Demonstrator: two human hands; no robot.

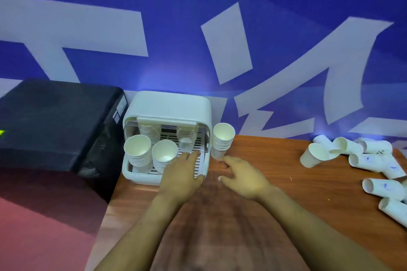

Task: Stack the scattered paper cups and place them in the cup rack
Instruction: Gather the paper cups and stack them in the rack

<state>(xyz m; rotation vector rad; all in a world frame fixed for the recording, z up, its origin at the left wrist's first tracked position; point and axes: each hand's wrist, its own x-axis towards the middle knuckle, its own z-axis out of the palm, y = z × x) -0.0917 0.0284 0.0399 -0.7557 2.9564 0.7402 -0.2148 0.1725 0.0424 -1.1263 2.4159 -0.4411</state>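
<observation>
While the left hand (184, 168) rested flat-fingered on the cup rack (167, 138), the right hand (240, 174), spread and empty, touched the cup stack (221, 140) at one o'clock, risking toppling it.

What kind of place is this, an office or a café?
Probably an office or break corner: a white cup rack holding stacked paper cups on a wooden table, a black machine beside it, and a blue lettered wall.

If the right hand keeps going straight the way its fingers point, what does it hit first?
Most likely the cup stack standing on the table just right of the cup rack; the right hand has its fingertips almost at the stack's base, though depth is unclear.
</observation>
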